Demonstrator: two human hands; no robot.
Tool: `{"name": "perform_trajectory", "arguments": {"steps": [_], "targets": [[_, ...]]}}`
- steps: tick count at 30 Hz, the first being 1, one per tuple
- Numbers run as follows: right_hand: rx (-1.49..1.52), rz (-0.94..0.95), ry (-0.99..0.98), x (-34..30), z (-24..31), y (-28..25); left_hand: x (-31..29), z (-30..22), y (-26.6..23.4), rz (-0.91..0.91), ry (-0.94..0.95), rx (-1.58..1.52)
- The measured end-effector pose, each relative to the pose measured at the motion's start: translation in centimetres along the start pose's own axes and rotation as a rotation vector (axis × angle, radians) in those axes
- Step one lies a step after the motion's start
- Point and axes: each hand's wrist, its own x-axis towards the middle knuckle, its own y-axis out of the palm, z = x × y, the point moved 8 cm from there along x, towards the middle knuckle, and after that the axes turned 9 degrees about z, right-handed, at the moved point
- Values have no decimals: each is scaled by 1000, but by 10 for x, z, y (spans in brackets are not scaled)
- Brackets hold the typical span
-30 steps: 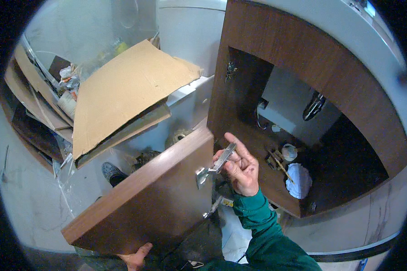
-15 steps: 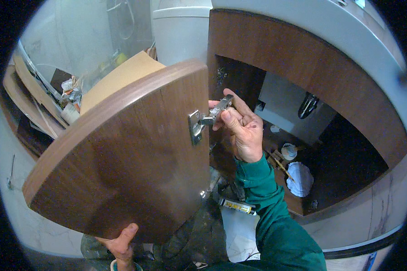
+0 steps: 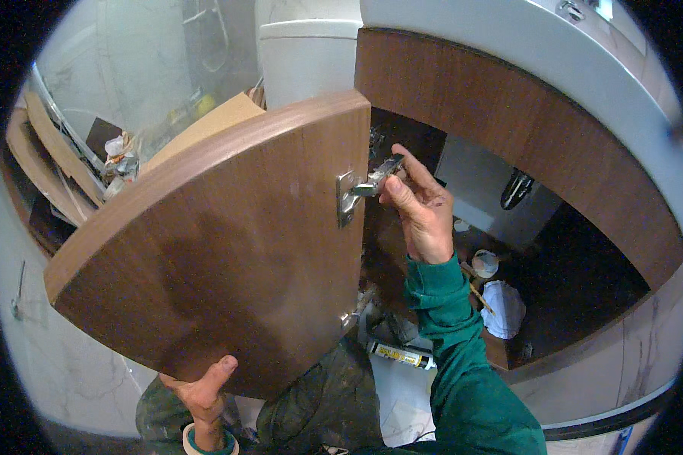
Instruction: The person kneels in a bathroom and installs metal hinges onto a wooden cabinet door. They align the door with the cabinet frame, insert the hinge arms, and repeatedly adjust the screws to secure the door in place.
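A brown wood-grain cabinet door with a curved edge is held tilted in front of me. My left hand grips its lower edge, the thumb lying on the face. A metal hinge juts from the door's right edge, its cup plate set in the panel. My right hand pinches the hinge's arm between thumb and fingers. A second metal hinge shows lower on the same edge, partly hidden. Right of the door is the open brown cabinet, its inside dark.
Inside the cabinet are a dark shiny fitting, a clear cup and a white crumpled thing. A sealant cartridge lies beneath my right forearm. Cardboard and curved boards stand left; a white tank is behind.
The door has shifted slightly right and turned a little, carrying the hinge along. My right hand has moved right with the hinge arm, and my left hand has risen slightly with the door.
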Motion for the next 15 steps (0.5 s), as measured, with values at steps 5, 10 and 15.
{"name": "perform_trajectory", "arguments": {"steps": [5, 10, 15], "targets": [[80, 57, -9, 0, -13, -11, -5, 43, -25, 28, -69, 11], [-2, -206, 37, 8, -52, -41, -27, 77, -79, 89, 187, 503], [46, -269, 28, 31, -78, -47, -21, 56, -97, 98, 295, 693]]}}
